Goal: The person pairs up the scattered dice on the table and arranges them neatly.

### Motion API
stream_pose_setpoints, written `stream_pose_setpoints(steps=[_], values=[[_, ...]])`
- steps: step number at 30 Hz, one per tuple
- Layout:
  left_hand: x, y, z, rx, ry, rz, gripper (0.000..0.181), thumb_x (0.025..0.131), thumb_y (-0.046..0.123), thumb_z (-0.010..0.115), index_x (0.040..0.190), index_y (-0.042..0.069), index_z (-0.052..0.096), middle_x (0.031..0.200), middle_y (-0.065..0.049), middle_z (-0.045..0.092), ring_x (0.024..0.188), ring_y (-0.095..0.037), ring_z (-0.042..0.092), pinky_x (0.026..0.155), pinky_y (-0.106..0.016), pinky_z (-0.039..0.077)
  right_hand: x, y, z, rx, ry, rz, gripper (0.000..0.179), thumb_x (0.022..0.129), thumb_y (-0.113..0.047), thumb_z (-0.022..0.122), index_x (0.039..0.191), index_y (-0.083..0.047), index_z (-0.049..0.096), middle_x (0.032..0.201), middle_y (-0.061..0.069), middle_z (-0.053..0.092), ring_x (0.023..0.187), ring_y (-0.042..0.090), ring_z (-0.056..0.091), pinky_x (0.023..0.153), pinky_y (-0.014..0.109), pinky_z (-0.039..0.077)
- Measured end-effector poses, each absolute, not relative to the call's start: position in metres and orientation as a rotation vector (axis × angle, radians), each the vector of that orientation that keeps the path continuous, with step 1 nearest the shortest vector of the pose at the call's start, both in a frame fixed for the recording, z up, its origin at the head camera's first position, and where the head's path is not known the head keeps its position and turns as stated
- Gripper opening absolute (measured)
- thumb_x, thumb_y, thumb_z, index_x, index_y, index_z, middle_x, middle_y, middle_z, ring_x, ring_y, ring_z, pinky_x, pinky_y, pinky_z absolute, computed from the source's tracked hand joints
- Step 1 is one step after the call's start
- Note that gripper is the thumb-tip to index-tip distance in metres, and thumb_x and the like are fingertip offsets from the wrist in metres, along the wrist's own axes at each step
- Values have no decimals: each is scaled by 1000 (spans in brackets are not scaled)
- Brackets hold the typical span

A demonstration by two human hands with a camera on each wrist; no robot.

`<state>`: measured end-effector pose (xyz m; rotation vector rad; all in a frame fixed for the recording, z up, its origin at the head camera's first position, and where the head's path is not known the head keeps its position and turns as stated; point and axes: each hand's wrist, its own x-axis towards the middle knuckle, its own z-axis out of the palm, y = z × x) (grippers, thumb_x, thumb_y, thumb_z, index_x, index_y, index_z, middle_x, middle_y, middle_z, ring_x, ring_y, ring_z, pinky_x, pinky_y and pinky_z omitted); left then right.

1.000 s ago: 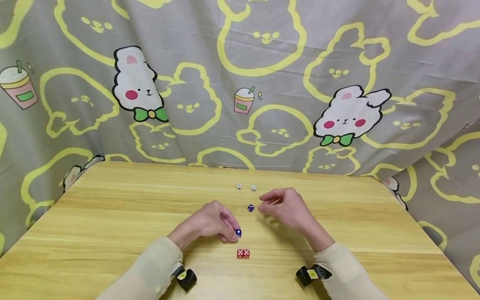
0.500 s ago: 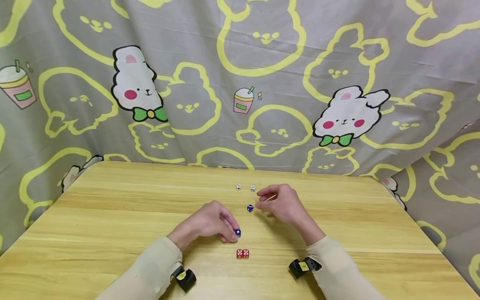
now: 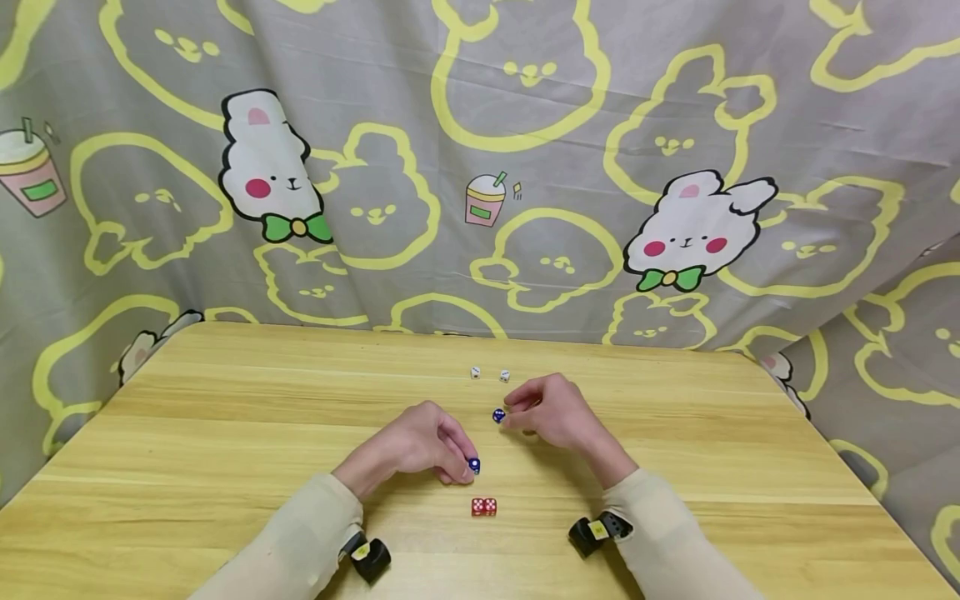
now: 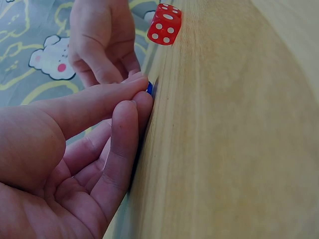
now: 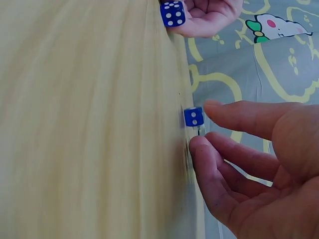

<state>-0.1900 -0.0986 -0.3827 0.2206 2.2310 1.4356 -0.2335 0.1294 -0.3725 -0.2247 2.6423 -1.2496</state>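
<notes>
In the head view my left hand (image 3: 424,442) pinches a blue die (image 3: 474,466) between thumb and fingertips, low at the table top. In the left wrist view only a sliver of that blue die (image 4: 149,88) shows past the fingertips. Farther out, my right hand (image 3: 552,414) has its thumb and fingers spread about a second blue die (image 3: 498,415). The right wrist view shows the thumb tip right beside this second die (image 5: 194,117), the other fingertips just below it. Two red dice (image 3: 483,507) sit side by side, nearer the body than the left hand.
Two white dice (image 3: 490,375) lie a little apart toward the back of the wooden table (image 3: 262,417). A grey patterned curtain (image 3: 405,75) hangs behind and along the sides. Each wrist wears a black camera (image 3: 370,558).
My right hand has moved left, bringing its thumb and fingertips close around the farther blue die. The left hand still pinches its die in the same place.
</notes>
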Motion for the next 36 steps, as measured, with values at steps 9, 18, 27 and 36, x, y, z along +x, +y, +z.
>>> stream_pose_setpoints(steps=[9,18,27,36], values=[[-190,-97,-383,206,2237,1428,18,77,1,92,90,2,79,78,-8,80,63,-14,72,64,-30,64,-233,119,-373,-156,2701,-1172,20,79,-18,94,93,-11,81,78,1,75,67,12,67,61,24,52],[-190,-97,-383,204,2232,1437,18,77,0,92,90,2,79,78,-8,80,63,-14,72,64,-31,64,-234,118,-376,-137,2707,-1163,16,78,-17,94,87,-12,82,76,0,75,67,12,65,61,23,49],[-190,-99,-383,202,2224,1439,18,77,0,92,90,2,79,78,-8,79,63,-14,72,64,-30,64,-236,116,-378,-147,2701,-1170,13,80,-14,93,86,-12,82,76,1,74,66,12,65,60,23,49],[-190,-98,-383,205,2229,1438,18,77,1,92,90,2,79,78,-8,79,63,-14,72,64,-30,64,-234,119,-376,-134,2665,-1224,10,83,-12,90,88,-10,82,84,3,76,70,13,68,63,24,56]])
